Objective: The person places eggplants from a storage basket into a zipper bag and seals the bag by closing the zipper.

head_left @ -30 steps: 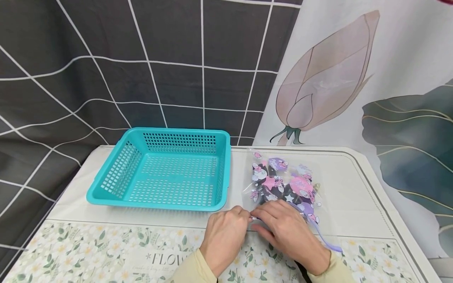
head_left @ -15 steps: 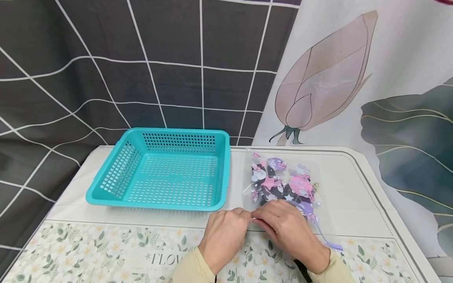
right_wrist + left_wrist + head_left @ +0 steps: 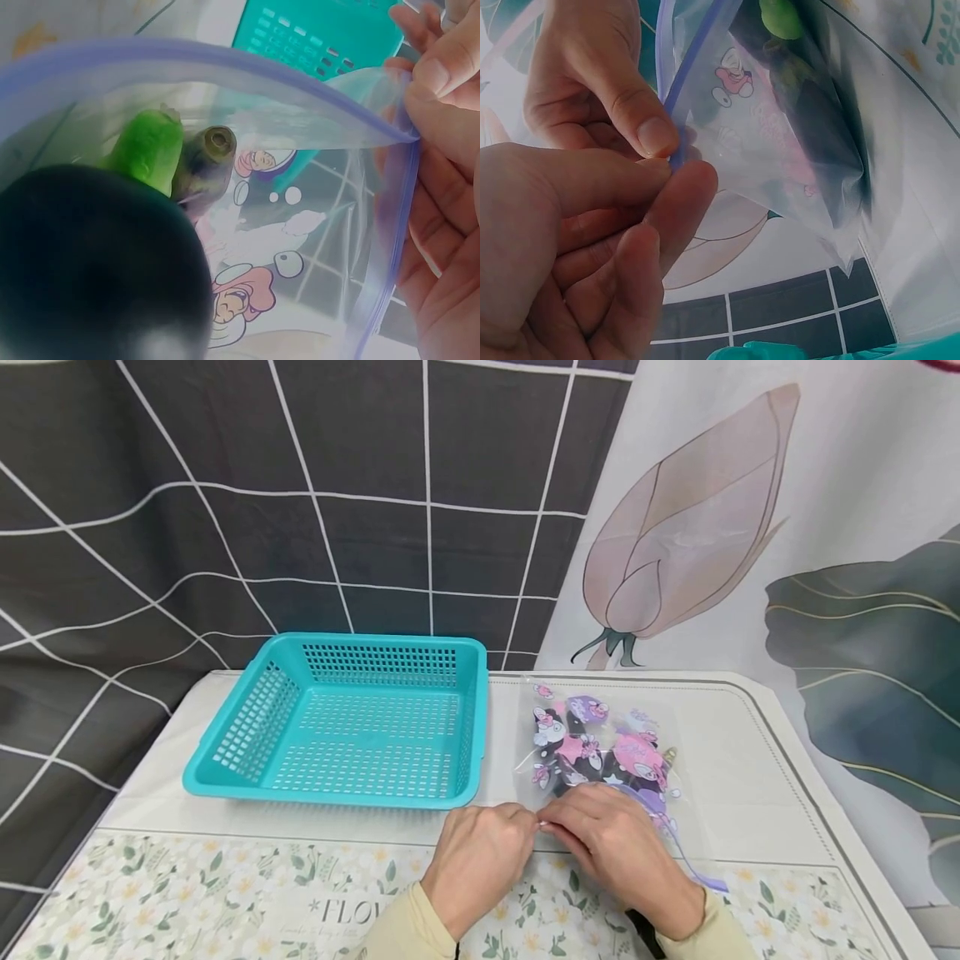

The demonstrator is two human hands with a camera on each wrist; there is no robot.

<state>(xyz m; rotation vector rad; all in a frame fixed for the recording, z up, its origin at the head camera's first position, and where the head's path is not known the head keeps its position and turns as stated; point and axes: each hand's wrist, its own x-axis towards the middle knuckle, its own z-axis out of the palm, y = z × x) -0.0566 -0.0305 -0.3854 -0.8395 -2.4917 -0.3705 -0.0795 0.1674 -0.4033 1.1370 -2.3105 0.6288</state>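
Note:
A clear zip bag (image 3: 573,747) with pink and purple cartoon prints lies right of the basket. Its near edge is between my two hands. My left hand (image 3: 480,868) pinches the bag's edge between thumb and forefinger. Close beside it, my right hand (image 3: 615,847) pinches the same edge; their fingertips nearly meet. The purple zip strip (image 3: 694,64) runs up from the fingertips in the left wrist view. In the right wrist view the bag's mouth gapes, showing a green vegetable (image 3: 146,154), a dark stem-ended vegetable (image 3: 201,176) and a large dark rounded shape (image 3: 97,270).
A turquoise perforated basket (image 3: 197,777) stands on the table's left half, near the back edge. A floral mat (image 3: 187,885) covers the table's front. Behind hang a dark grid curtain (image 3: 360,552) and a white flower-print curtain (image 3: 862,485).
Both hands have shifted very slightly to the right along the bag's edge, and their fingertips have come closer together. The bag and basket stay in place.

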